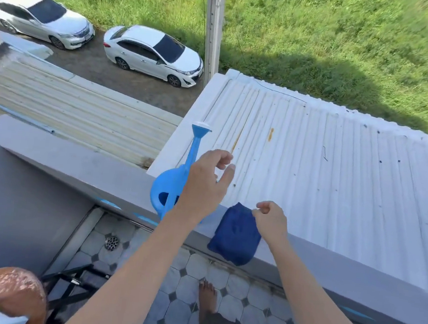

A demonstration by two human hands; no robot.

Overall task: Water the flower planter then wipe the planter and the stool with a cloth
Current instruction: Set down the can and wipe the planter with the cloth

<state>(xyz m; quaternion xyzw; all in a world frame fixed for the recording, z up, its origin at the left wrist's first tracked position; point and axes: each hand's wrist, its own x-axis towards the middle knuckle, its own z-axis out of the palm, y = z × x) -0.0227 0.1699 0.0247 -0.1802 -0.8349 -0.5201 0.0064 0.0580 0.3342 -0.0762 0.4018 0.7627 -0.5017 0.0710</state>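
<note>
A light blue watering can (167,188) stands on the grey parapet ledge (328,269), its spout pointing away over the roof. My left hand (205,184) hovers over the can's right side, fingers spread, holding nothing. A folded dark blue cloth (235,234) lies on the ledge to the right of the can. My right hand (271,222) has its curled fingertips at the cloth's far right corner; whether they pinch it is unclear. The brown planter (6,290) with flowers sits at the bottom left on a black-framed stool (73,279).
Beyond the ledge lies a white corrugated roof (326,160), with a drop to parked cars (153,52) and grass. The tiled balcony floor (187,277) has a drain (111,242). My bare foot (207,298) stands close to the wall.
</note>
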